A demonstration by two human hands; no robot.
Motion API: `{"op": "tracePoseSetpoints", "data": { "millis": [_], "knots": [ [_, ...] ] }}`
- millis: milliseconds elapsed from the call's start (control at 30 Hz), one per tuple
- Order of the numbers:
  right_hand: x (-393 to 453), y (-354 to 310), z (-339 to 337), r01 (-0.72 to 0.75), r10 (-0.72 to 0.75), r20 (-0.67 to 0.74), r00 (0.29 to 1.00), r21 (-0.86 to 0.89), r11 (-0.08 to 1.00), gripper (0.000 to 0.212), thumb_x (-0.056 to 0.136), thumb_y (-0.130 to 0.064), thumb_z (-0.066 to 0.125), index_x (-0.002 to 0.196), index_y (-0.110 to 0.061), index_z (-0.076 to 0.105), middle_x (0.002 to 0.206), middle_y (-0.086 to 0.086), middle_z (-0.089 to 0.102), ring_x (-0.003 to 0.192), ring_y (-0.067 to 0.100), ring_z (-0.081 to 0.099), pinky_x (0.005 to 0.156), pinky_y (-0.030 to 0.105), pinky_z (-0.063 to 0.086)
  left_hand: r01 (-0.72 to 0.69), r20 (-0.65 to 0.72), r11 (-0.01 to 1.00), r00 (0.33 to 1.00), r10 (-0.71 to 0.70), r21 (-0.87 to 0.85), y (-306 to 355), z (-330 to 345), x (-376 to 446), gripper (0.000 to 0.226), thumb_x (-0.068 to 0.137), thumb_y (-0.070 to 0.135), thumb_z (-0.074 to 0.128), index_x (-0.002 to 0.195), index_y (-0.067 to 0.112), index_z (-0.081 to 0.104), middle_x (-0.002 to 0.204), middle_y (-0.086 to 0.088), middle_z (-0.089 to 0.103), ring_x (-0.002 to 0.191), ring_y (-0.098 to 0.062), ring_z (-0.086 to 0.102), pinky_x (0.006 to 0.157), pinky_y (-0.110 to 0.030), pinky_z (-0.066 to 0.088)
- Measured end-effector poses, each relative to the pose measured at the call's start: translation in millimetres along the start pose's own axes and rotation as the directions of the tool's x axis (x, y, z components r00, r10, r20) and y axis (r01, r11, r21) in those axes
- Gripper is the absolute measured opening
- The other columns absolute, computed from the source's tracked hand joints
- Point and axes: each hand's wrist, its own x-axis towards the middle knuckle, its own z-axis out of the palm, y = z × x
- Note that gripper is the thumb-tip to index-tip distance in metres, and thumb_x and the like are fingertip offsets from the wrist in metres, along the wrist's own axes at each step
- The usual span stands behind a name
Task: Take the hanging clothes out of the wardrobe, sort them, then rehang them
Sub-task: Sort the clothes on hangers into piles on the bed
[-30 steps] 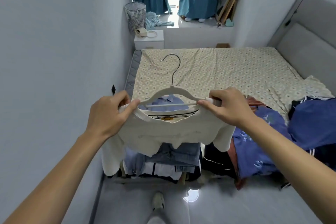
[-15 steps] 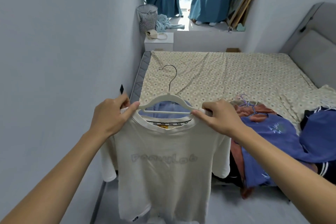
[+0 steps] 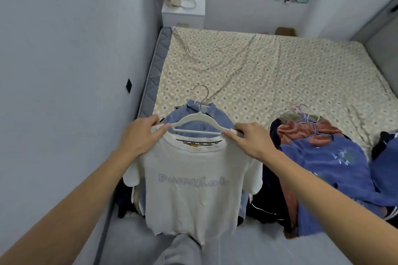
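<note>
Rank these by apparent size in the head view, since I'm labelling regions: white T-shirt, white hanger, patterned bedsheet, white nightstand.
1. patterned bedsheet
2. white T-shirt, though nearness to the camera inflates it
3. white hanger and white nightstand: look alike, unranked

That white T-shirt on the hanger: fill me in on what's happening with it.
A person holds a white T-shirt up on a white hanger, the left hand and right hand each pinching one shoulder end. It hangs full length in front of the bed. Behind it lies a denim shirt, and to the right a heap with a blue top, some on hangers.
</note>
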Motion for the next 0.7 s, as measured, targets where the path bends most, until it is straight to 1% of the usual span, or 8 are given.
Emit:
{"op": "tracePoseSetpoints", "data": {
  "millis": [100,167,233,300,400,500,600,700],
  "knots": [
    [65.7,21.0,27.9,-0.096,0.092,0.096,0.991,0.031,0.995,0.06,0.1,-0.065,0.051,0.073,-0.012,0.05,0.065,0.003,0.053,0.064,0.024,0.052,0.057,0.039,0.031,0.043,0.074,0.999,0.996,-0.043,0.006,-25.0,38.7,63.0,0.05,0.099,0.065,0.054,0.077,0.02,0.052,0.068,0.005,0.06,0.066,-0.019,0.056,0.056,-0.034,0.039],
    [107.8,36.0,46.2,-0.15,0.138,0.192,0.972,0.05,0.987,0.051,0.102,-0.059,0.052,0.078,-0.014,0.05,0.073,0.005,0.056,0.069,0.025,0.051,0.059,0.04,0.031,0.064,0.11,0.998,0.992,-0.066,0.021,-38.2,63.4,103.4,0.051,0.1,0.063,0.052,0.077,0.017,0.051,0.067,0.004,0.057,0.067,-0.022,0.056,0.057,-0.036,0.04],
    [144.2,50.4,66.8,-0.188,0.173,0.259,0.95,0.036,0.982,0.038,0.104,-0.049,0.055,0.089,-0.014,0.054,0.085,0.005,0.059,0.08,0.028,0.054,0.066,0.041,0.036,0.087,0.158,0.996,0.983,-0.09,0.028,-51.5,89.2,137.9,0.052,0.101,0.062,0.049,0.077,0.016,0.049,0.067,0.003,0.054,0.069,-0.025,0.057,0.059,-0.038,0.042],
    [171.0,64.2,87.6,-0.208,0.208,0.309,0.928,-0.032,0.978,0.03,0.102,-0.042,0.059,0.109,-0.014,0.056,0.104,0.005,0.06,0.1,0.03,0.055,0.078,0.043,0.041,0.118,0.183,0.992,0.975,-0.123,0.036,-64.2,112.9,165.4,0.05,0.102,0.06,0.049,0.081,0.015,0.05,0.074,-0.002,0.058,0.075,-0.028,0.058,0.061,-0.04,0.043],
    [193.9,78.6,108.8,-0.249,0.254,0.347,0.903,-0.06,0.967,0.047,0.099,-0.036,0.061,0.139,-0.015,0.049,0.132,0.009,0.055,0.125,0.031,0.049,0.097,0.046,0.044,0.119,0.147,0.99,0.981,-0.129,0.075,-76.5,141.6,195.6,0.038,0.104,0.048,0.052,0.096,0.011,0.057,0.092,-0.012,0.064,0.091,-0.036,0.06,0.069,-0.046,0.05],
    [200.2,84.2,116.1,-0.278,0.276,0.342,0.898,-0.046,0.96,0.06,0.099,-0.031,0.059,0.153,-0.014,0.038,0.148,0.011,0.046,0.137,0.031,0.042,0.104,0.049,0.044,0.153,0.108,0.979,0.98,-0.167,0.133,-82.9,151.0,212.3,0.034,0.105,0.037,0.055,0.118,0.006,0.062,0.11,-0.018,0.062,0.105,-0.04,0.058,0.075,-0.051,0.051],
    [194.0,87.2,112.6,-0.233,0.253,0.371,0.893,-0.097,0.968,0.061,0.102,-0.034,0.056,0.157,-0.016,0.034,0.15,0.009,0.045,0.137,0.03,0.043,0.1,0.046,0.045,0.104,0.121,0.986,0.985,-0.119,0.127,-86.6,156.0,210.9,0.035,0.104,0.036,0.056,0.12,0.006,0.062,0.107,-0.017,0.062,0.101,-0.041,0.059,0.071,-0.05,0.052],
    [181.1,90.7,98.8,-0.215,0.237,0.363,0.901,-0.102,0.971,0.06,0.104,-0.038,0.054,0.158,-0.019,0.034,0.154,0.005,0.043,0.14,0.028,0.043,0.104,0.045,0.044,0.038,0.124,0.989,0.991,-0.056,0.142,-78.1,160.7,201.3,0.038,0.105,0.04,0.051,0.118,0.006,0.063,0.102,-0.016,0.063,0.095,-0.041,0.06,0.069,-0.05,0.052]
  ]
}}
